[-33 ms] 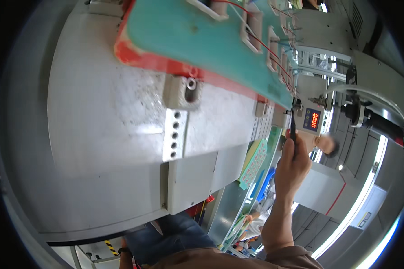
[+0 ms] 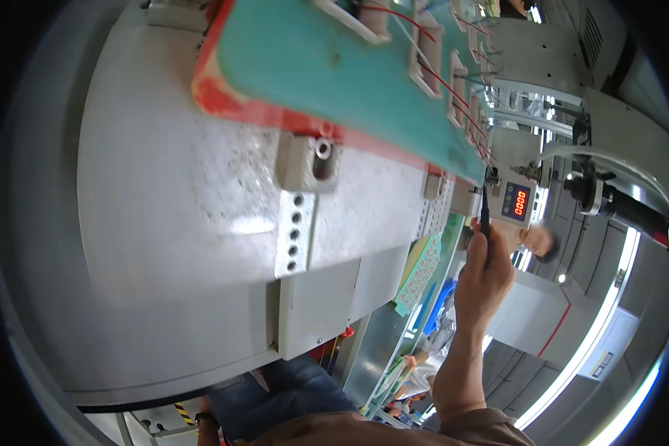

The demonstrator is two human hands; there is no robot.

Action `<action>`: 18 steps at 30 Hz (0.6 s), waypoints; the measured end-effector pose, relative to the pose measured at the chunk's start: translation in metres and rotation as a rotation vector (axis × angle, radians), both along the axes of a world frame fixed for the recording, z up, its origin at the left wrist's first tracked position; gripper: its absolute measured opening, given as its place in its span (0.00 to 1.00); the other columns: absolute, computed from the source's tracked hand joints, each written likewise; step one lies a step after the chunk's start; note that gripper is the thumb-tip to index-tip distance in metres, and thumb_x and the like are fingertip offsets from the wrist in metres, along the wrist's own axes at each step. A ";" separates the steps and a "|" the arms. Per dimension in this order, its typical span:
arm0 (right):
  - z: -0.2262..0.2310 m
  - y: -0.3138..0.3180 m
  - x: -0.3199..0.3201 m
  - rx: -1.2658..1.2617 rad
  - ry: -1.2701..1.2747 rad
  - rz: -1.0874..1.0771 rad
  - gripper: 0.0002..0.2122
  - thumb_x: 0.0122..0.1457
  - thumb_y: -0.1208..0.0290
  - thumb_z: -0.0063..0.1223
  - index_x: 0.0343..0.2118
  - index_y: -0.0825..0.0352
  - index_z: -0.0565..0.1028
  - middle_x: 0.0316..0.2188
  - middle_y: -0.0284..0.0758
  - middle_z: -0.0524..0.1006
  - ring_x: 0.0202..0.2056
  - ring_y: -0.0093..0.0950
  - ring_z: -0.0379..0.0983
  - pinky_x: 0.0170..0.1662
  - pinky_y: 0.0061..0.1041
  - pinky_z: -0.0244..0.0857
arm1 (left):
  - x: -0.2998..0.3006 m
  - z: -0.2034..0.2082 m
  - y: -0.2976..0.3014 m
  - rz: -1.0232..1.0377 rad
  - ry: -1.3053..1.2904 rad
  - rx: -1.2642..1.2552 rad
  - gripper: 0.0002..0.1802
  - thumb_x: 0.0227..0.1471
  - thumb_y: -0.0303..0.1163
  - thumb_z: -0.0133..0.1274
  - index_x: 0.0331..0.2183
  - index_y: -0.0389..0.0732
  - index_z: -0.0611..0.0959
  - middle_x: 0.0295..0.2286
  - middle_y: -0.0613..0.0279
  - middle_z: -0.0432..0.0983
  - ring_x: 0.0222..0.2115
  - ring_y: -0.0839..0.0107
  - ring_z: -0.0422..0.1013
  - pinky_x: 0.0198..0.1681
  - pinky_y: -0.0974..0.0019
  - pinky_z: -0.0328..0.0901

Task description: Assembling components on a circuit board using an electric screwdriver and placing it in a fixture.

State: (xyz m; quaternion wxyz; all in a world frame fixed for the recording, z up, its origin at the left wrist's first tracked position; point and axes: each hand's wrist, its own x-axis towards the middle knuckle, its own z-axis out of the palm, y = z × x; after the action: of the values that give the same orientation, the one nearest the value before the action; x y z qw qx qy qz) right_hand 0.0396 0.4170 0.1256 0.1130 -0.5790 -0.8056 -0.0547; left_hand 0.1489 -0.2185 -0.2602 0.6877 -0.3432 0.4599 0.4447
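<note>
My right hand (image 2: 485, 279) is raised right of the middle, its fingers closed round a slim black pointed tool (image 2: 485, 215). The tool's tip points up beside the far right corner of a teal board (image 2: 312, 82). Whether the tip touches the board or a wire I cannot tell. White rectangular frames (image 2: 426, 63) stand on the board, with thin red and white wires (image 2: 453, 91) running from them. Under the board lies a red base (image 2: 223, 100). At the lower left edge, my left forearm with a dark wristband (image 2: 204, 418) hangs low; its fingers are hidden.
A wide metal plate (image 2: 171, 186) carries the red base, with a slotted block (image 2: 305, 165) and a perforated strip (image 2: 296, 234). A red-lit display (image 2: 518, 202) and a black cylindrical machine part (image 2: 624, 207) stand at the right. Another green tray (image 2: 418, 275) and a person (image 2: 539, 241) are beyond.
The teal board, red base and slotted block appear slightly lower and farther right. My right hand and the black tool have barely shifted.
</note>
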 end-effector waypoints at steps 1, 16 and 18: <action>0.002 -0.002 0.000 -0.032 0.020 -0.043 0.07 0.61 0.75 0.46 0.34 0.72 0.74 0.17 0.30 0.67 0.17 0.14 0.59 0.21 0.18 0.52 | 0.006 -0.004 0.002 0.010 -0.013 0.003 0.15 0.58 0.33 0.45 0.41 0.33 0.78 0.35 0.56 0.79 0.34 0.66 0.73 0.37 0.61 0.70; 0.002 -0.001 0.010 -0.062 0.070 -0.094 0.06 0.61 0.75 0.45 0.32 0.73 0.73 0.13 0.26 0.64 0.17 0.11 0.56 0.19 0.16 0.47 | 0.063 -0.016 0.011 0.113 -0.144 -0.044 0.15 0.58 0.34 0.45 0.41 0.33 0.78 0.35 0.56 0.79 0.34 0.66 0.73 0.36 0.61 0.70; 0.010 0.000 0.000 -0.267 0.229 -0.198 0.08 0.63 0.74 0.44 0.30 0.72 0.72 0.13 0.24 0.63 0.15 0.10 0.54 0.18 0.14 0.45 | 0.053 -0.023 0.012 0.123 -0.140 -0.050 0.15 0.58 0.34 0.45 0.41 0.33 0.78 0.35 0.56 0.79 0.34 0.66 0.73 0.36 0.61 0.70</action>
State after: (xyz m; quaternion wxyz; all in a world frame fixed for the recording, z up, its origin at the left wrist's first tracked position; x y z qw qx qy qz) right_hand 0.0398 0.4169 0.1355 0.1202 -0.6678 -0.7265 0.1082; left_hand 0.2016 -0.2068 -0.2834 0.6809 -0.4181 0.3997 0.4491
